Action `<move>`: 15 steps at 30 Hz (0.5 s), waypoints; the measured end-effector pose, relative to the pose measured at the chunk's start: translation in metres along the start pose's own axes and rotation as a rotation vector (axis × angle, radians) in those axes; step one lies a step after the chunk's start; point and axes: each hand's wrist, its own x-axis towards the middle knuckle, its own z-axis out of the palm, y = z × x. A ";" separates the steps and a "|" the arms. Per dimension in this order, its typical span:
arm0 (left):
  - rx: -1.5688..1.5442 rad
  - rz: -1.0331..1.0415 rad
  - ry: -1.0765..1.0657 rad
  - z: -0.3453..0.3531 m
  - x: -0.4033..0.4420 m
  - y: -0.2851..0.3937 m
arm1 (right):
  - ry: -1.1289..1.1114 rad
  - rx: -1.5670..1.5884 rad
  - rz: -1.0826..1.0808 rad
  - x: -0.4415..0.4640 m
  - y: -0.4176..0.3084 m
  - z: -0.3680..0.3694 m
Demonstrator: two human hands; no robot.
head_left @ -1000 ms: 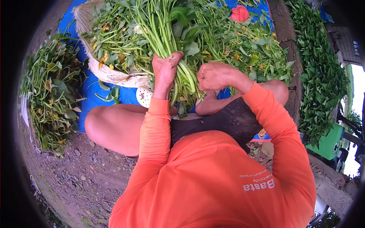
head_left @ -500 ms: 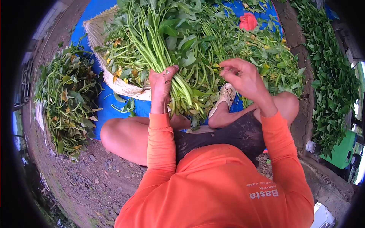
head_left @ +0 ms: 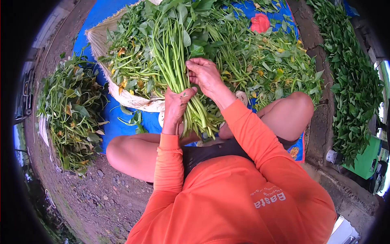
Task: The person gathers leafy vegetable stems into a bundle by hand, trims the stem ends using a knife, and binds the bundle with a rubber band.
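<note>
Ground: blue tarp [head_left: 113, 131] on gravelly soil.
Bundle: green-stemmed leafy bundle [head_left: 171, 67], over the greens heap [head_left: 252, 67].
Left hand [head_left: 177, 105]: grip closed round the stems!
Right hand [head_left: 206, 79]: grip part-curled beside them, pinch unclear.

A crumpled red thing [head_left: 260, 23] is lying on the blue sheet [head_left: 111, 132]. Little stones [head_left: 109, 195] are dotting the brown dirt [head_left: 87, 203]. A bright green box [head_left: 364, 158] is sitting off to the right — a small white thing [head_left: 334, 157] is resting near it.

Outdoor ground, shown by dirt [head_left: 109, 195] and blue tarp [head_left: 115, 122].
</note>
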 end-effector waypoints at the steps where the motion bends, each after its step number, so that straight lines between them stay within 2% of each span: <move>1: 0.002 -0.015 -0.004 0.000 -0.002 -0.003 | -0.025 -0.007 -0.015 0.016 0.019 -0.001; 2: -0.022 -0.097 0.025 -0.012 0.001 -0.012 | -0.018 -0.059 0.030 0.019 0.027 0.008; 3: -0.076 -0.013 0.106 -0.013 0.003 -0.014 | -0.021 -0.115 0.072 0.023 0.026 0.015; 5: -0.096 -0.074 0.249 -0.020 0.001 -0.007 | -0.198 -0.123 0.212 0.024 0.014 0.011; 6: -0.071 -0.095 0.297 -0.033 0.006 -0.012 | -0.178 -0.277 0.181 0.032 0.010 -0.002; 7: -0.050 -0.112 0.351 -0.047 0.011 -0.017 | -0.081 -0.498 0.069 0.039 0.002 -0.018; 9: -0.071 -0.060 0.402 -0.061 0.017 -0.016 | 0.275 -0.841 -0.168 0.074 0.008 -0.085; 10: -0.062 -0.051 0.425 -0.073 0.022 -0.020 | 0.505 -0.748 -0.177 0.075 0.007 -0.107; 11: -0.050 -0.046 0.446 -0.082 0.027 -0.024 | 0.580 -0.760 -0.149 0.082 0.012 -0.132; 13: -0.014 -0.027 0.493 -0.079 0.031 -0.016 | 0.469 -0.942 -0.239 0.089 0.041 -0.157; 15: -0.027 -0.002 0.496 -0.077 0.038 -0.014 | 0.349 -0.946 0.200 0.076 0.036 -0.113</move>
